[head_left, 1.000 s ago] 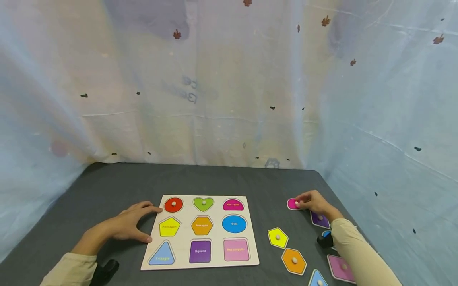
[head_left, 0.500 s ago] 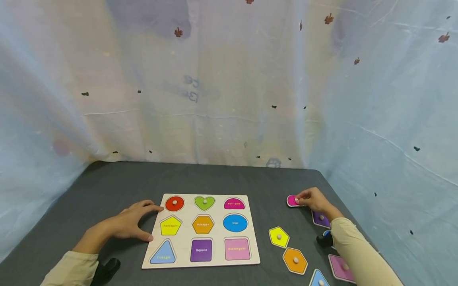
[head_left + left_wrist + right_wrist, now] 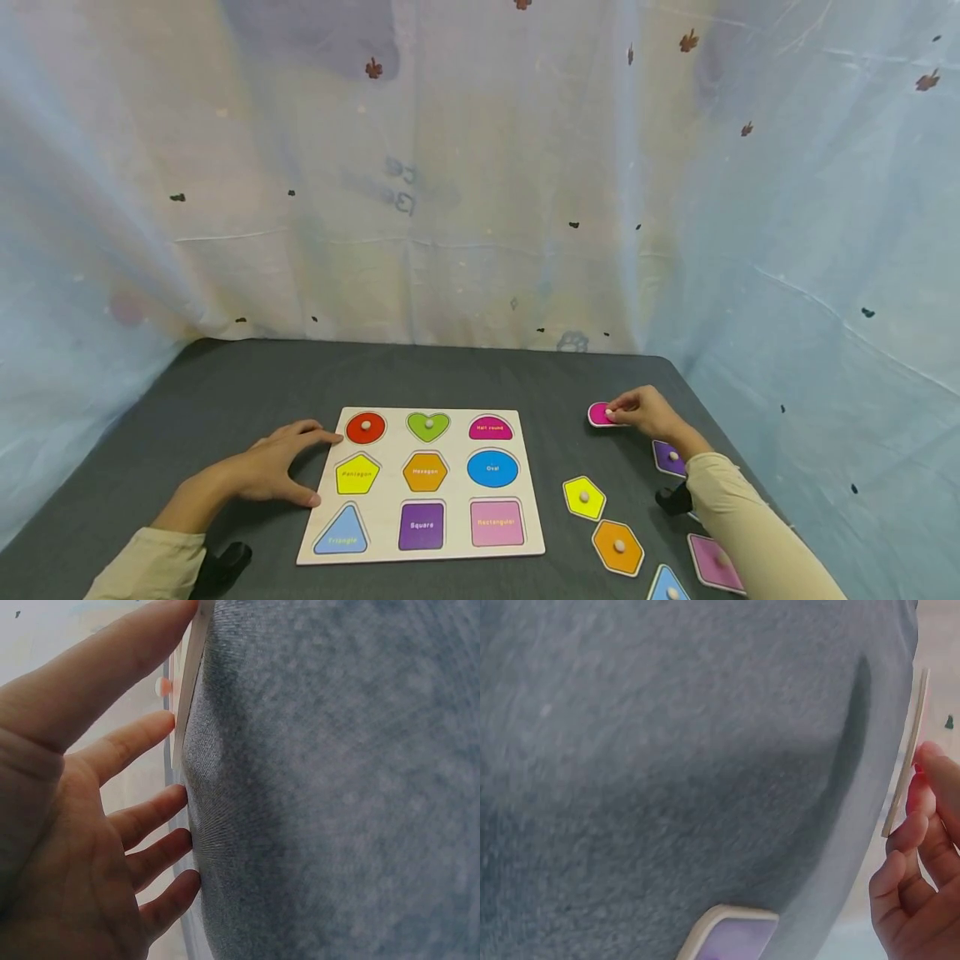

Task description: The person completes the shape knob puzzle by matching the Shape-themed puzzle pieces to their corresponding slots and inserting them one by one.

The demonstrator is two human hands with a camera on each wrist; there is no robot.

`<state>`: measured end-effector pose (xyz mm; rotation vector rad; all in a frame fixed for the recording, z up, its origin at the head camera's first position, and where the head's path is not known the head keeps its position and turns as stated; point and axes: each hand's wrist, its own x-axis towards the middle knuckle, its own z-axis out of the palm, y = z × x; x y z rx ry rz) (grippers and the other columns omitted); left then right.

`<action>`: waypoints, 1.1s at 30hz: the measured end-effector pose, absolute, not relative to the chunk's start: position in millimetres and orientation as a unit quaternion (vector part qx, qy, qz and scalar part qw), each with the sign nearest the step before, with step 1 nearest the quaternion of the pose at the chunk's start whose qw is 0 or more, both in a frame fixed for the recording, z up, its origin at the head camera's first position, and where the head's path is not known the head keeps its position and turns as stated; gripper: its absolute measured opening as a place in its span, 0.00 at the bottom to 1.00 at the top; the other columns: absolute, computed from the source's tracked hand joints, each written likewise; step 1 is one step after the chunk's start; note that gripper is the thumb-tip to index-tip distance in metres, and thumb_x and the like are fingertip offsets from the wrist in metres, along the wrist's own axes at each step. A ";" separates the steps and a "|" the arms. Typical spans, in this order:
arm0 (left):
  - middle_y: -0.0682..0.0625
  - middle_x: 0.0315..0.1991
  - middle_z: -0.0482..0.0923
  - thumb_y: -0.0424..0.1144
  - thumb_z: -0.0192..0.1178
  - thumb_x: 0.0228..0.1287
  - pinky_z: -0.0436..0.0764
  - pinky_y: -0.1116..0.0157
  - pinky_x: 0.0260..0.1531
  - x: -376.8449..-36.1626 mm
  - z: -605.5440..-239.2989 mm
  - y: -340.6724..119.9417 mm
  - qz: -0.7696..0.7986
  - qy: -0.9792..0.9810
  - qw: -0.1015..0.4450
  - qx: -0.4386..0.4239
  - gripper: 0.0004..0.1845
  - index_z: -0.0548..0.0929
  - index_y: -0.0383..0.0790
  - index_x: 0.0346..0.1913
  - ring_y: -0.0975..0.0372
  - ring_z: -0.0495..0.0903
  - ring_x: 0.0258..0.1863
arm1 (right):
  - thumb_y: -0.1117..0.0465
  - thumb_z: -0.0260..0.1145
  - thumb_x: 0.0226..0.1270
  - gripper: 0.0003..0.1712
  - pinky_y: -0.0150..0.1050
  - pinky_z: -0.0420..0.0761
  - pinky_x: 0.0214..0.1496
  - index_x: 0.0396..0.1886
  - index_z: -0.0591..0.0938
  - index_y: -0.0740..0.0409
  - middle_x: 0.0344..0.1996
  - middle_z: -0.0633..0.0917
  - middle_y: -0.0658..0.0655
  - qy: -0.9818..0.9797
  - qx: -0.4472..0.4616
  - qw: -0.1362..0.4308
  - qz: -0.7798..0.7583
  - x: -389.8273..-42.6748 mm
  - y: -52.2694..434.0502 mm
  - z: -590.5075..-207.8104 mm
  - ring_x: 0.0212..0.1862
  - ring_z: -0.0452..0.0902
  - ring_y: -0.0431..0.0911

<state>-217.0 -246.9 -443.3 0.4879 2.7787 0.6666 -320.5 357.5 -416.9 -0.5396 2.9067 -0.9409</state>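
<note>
- The puzzle board [image 3: 422, 483] carries printed words in its slots: "Half round", "Pentagon", "Hexagon", "Oval", "Triangle", "Square", "Rectangular".
- The right hand [image 3: 647, 412] pinches the knob of the pink half-round piece [image 3: 599, 414], lifted off the desk [image 3: 225, 392] in the right wrist view, right of the board and apart from it.
- The left hand [image 3: 273, 465] rests open, fingers spread, against the board's left edge.
- The yellow pentagon [image 3: 584, 497], orange hexagon [image 3: 618, 547] and purple square [image 3: 670, 457] lie loose near the desk's right edge; bare cloth lies between the piece and the board.
</note>
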 end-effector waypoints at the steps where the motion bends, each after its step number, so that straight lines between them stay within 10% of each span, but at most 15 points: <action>1: 0.34 0.71 0.62 0.55 0.79 0.45 0.63 0.26 0.58 -217.1 -443.6 -247.0 0.228 0.952 0.121 0.166 0.46 0.72 0.53 0.71 0.34 0.62 0.68 | 0.63 0.71 0.66 0.12 0.30 0.75 0.32 0.42 0.88 0.69 0.34 0.89 0.62 0.936 -0.179 0.018 -0.303 -320.5 355.9 -416.5 0.32 0.75 0.41; 33: 0.33 0.71 0.62 0.56 0.79 0.45 0.62 0.26 0.59 -217.6 -444.5 -247.6 0.226 0.952 0.119 0.169 0.47 0.72 0.52 0.71 0.34 0.62 0.68 | 0.66 0.72 0.64 0.11 0.28 0.75 0.30 0.41 0.88 0.72 0.32 0.89 0.65 0.906 -0.250 0.018 -0.342 -315.5 289.7 -398.5 0.27 0.75 0.38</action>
